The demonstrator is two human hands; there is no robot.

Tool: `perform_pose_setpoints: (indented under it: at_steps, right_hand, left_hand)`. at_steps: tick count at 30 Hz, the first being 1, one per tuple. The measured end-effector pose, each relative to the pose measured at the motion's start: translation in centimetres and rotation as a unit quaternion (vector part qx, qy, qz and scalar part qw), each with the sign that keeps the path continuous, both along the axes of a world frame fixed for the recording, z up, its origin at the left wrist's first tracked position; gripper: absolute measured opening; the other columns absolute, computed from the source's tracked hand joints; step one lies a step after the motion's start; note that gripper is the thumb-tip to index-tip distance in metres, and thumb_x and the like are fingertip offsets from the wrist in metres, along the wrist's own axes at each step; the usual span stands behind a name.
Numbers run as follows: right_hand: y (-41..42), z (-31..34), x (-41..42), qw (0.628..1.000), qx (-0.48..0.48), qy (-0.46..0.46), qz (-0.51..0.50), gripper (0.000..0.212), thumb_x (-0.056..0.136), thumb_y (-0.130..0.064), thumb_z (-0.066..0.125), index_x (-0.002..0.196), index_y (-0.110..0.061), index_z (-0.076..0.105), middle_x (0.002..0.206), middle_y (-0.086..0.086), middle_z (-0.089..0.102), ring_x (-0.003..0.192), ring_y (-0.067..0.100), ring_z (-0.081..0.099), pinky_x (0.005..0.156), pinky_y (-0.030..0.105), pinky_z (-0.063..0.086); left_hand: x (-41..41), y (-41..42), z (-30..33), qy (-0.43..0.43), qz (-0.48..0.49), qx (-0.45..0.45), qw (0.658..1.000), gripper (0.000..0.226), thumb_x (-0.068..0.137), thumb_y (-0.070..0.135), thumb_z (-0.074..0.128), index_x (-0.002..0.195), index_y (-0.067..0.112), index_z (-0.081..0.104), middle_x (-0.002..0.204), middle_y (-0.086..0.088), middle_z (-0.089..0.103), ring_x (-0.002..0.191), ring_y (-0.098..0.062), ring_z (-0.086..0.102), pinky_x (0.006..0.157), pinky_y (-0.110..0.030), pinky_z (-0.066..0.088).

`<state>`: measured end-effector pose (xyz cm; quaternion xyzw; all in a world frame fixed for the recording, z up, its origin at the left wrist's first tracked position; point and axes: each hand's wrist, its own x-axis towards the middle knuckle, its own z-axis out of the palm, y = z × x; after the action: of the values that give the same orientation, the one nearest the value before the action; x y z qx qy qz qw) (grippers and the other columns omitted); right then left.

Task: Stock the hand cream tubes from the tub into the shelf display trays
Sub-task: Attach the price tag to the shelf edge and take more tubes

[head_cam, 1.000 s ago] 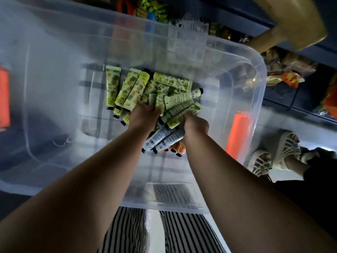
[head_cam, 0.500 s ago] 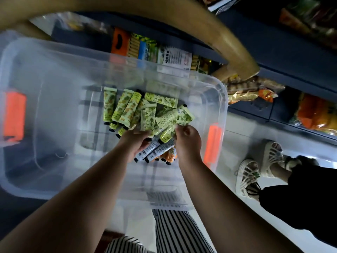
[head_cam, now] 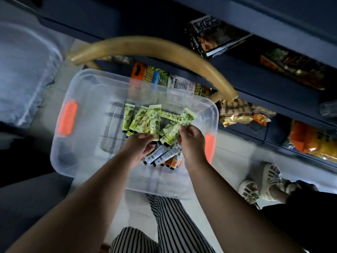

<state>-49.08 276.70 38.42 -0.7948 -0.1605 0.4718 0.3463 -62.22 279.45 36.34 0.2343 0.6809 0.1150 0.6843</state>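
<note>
A clear plastic tub (head_cam: 60,157) with orange handles stands below me. Several green-patterned hand cream tubes (head_cam: 135,118) lie in a heap on its bottom, with a few white and orange ones (head_cam: 164,156) nearer me. My left hand (head_cam: 139,146) holds one green tube (head_cam: 154,119) upright above the heap. My right hand (head_cam: 191,141) pinches a pair of green tubes (head_cam: 179,126), lifted clear of the pile. The shelf display trays are not in view.
A curved wooden chair back (head_cam: 149,47) arches over the tub's far side. Dark blue shelves (head_cam: 255,73) with snack packets (head_cam: 242,112) run along the right. Another person's white sandals (head_cam: 262,183) stand at the right. A second clear container (head_cam: 23,73) sits at the left.
Both hands have risen out of the heap, each bringing green tubes up with it. The view has pulled back and up, so the tub looks smaller.
</note>
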Motion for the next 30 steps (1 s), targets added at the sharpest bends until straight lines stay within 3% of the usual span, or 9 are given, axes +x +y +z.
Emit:
perform_pose_setpoints:
  at_steps: [6,10,13,15,18,21,23,26,30]
  right_hand:
    - [0.1,3.7,-1.0,0.999,0.036,0.000,0.030,0.024,0.090,-0.024,0.056,0.090,-0.001,0.060,0.066,-0.001,0.050,0.066,0.016,0.045,0.065,0.027,0.035]
    - [-0.2,6.9,-1.2,0.998,0.054,0.019,0.035,0.019,0.091,-0.023,0.054,0.087,-0.005,0.058,0.075,0.002,0.054,0.077,0.019,0.050,0.083,0.045,0.048]
    - [-0.1,9.8,-1.0,0.995,0.085,0.041,0.009,0.026,0.090,-0.022,0.055,0.093,0.003,0.058,0.087,0.024,0.060,0.085,0.038,0.057,0.087,0.047,0.047]
    - [0.3,11.4,-0.8,0.992,0.112,0.061,0.001,0.016,0.088,-0.023,0.059,0.087,-0.008,0.062,0.086,0.015,0.062,0.090,0.033,0.059,0.087,0.046,0.047]
    - [0.9,14.9,-0.7,0.983,0.160,0.086,0.012,0.014,0.087,-0.023,0.061,0.072,-0.023,0.061,0.079,-0.005,0.061,0.088,0.020,0.058,0.088,0.043,0.047]
    - [2.2,19.1,-0.7,0.971,0.211,0.115,0.017,0.012,0.086,-0.020,0.062,0.075,-0.026,0.063,0.084,-0.006,0.065,0.087,0.015,0.060,0.086,0.039,0.047]
    - [3.5,22.1,-1.1,0.963,0.241,0.118,0.029,0.002,0.083,-0.023,0.065,0.082,-0.025,0.065,0.093,-0.002,0.067,0.094,0.018,0.061,0.095,0.045,0.047]
    - [5.7,26.7,-2.2,0.951,0.281,0.121,0.051,0.007,0.084,-0.020,0.062,0.078,-0.022,0.065,0.087,0.000,0.066,0.090,0.021,0.061,0.094,0.052,0.047]
    - [8.2,32.4,-4.8,0.928,0.338,0.122,0.094,0.012,0.088,-0.015,0.057,0.078,-0.017,0.063,0.082,0.002,0.063,0.078,0.017,0.058,0.082,0.043,0.050]
  left_hand:
    - [-0.6,-0.6,4.8,-0.046,0.014,0.051,0.998,0.035,0.093,0.005,0.049,0.126,-0.004,0.046,0.081,-0.001,0.054,0.074,-0.011,0.055,0.091,-0.035,0.045]
    - [-1.5,-0.8,8.5,-0.079,0.013,0.045,0.996,0.014,0.091,0.002,0.050,0.091,0.016,0.054,0.085,-0.002,0.055,0.077,-0.014,0.056,0.100,-0.042,0.044]
    - [-2.0,-0.9,11.8,-0.105,0.035,0.053,0.992,0.019,0.090,-0.004,0.045,0.077,0.011,0.048,0.086,-0.010,0.055,0.078,-0.019,0.055,0.086,-0.038,0.049]
    - [-2.3,-0.8,13.6,-0.122,0.054,0.069,0.989,0.018,0.087,-0.006,0.049,0.078,0.008,0.044,0.090,-0.016,0.056,0.077,-0.023,0.055,0.080,-0.036,0.049]
    - [-3.0,-0.1,17.4,-0.157,0.049,0.097,0.982,0.034,0.087,-0.008,0.051,0.110,0.013,0.040,0.087,-0.014,0.061,0.076,-0.028,0.058,0.077,-0.041,0.053]
    - [-3.8,1.2,21.5,-0.194,-0.014,0.142,0.971,0.057,0.086,-0.010,0.051,0.131,0.020,0.035,0.085,-0.014,0.062,0.071,-0.027,0.064,0.071,-0.039,0.058]
    - [-4.6,2.4,24.5,-0.202,-0.054,0.182,0.961,0.050,0.086,-0.008,0.051,0.130,0.013,0.039,0.091,-0.017,0.066,0.070,-0.026,0.068,0.070,-0.038,0.058]
    - [-5.6,4.6,29.1,-0.226,-0.052,0.220,0.947,0.029,0.091,0.002,0.049,0.117,0.012,0.045,0.099,-0.020,0.067,0.069,-0.027,0.070,0.069,-0.040,0.058]
    - [-7.5,7.8,34.5,-0.226,-0.072,0.278,0.931,0.017,0.094,0.015,0.047,0.109,0.022,0.051,0.098,-0.016,0.068,0.072,-0.030,0.070,0.063,-0.037,0.059]
